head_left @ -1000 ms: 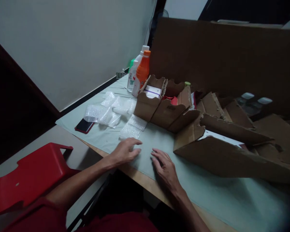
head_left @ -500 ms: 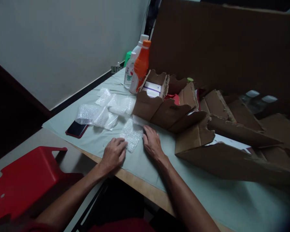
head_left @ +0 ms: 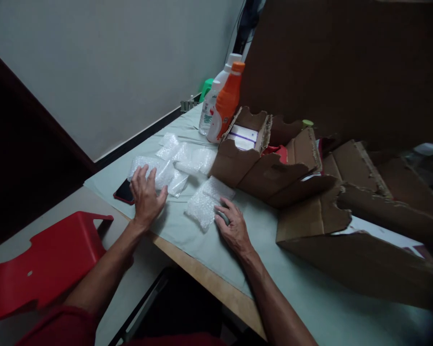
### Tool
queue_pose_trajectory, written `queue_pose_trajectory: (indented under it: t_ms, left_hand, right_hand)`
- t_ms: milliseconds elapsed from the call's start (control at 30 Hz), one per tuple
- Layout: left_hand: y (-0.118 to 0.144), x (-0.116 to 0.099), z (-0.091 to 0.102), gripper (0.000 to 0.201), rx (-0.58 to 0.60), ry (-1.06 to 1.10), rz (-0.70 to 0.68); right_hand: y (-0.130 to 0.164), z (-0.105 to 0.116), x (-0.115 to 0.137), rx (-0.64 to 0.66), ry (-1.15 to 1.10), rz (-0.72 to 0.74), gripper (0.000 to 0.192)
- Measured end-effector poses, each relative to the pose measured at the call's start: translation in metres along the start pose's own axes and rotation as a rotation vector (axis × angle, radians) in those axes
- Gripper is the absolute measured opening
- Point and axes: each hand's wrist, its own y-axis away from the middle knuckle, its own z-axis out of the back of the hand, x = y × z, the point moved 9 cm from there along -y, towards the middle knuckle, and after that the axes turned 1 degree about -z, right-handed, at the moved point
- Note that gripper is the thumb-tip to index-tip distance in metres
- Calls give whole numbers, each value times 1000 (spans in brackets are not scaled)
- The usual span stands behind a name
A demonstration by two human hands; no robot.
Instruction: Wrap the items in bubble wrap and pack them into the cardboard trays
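Change: since half a second ago the left hand [head_left: 146, 196] has left the near bubble-wrap piece [head_left: 203, 205] and gone left to the far bubble-wrap pile [head_left: 159, 170].
Left hand: fingers spread wide, flat — fingertips on the pile, holding nothing.
Right hand: [head_left: 233, 226] open, palm down, fingertips touching the near piece's right edge.
Phone: [head_left: 124, 191] dark, just left of the left hand.
Farther right: torn cardboard boxes [head_left: 270, 166], orange bottle [head_left: 225, 103] behind them.

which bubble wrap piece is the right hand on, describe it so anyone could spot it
Start at the torn cardboard boxes on the table. Just in front of them lies a single bubble wrap piece, with the right hand resting at its near edge. It lies apart from the heap of wrap by the left hand.
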Motion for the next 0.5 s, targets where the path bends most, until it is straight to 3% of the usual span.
queue_pose_trajectory:
  t_ms: [133, 167, 267, 333, 500]
  left_hand:
    - [-26, 17, -6, 10, 7, 37, 44]
    - [-27, 20, -4, 11, -22, 95, 71]
    - [-22, 31, 4, 26, -105, 340, 239]
    - [-17, 32, 3, 34, -99, 394, 308]
    - [-15, 18, -15, 68, 96, -43, 165]
  right_hand:
    - [1, 3, -3, -41, -1, 5, 26]
    - [1, 4, -4, -55, -6, 7, 25]
    - [2, 5, -5, -96, -14, 13, 24]
    - [2, 5, -6, -109, -16, 14, 24]
    - [2, 5, -6, -102, -27, 2, 23]
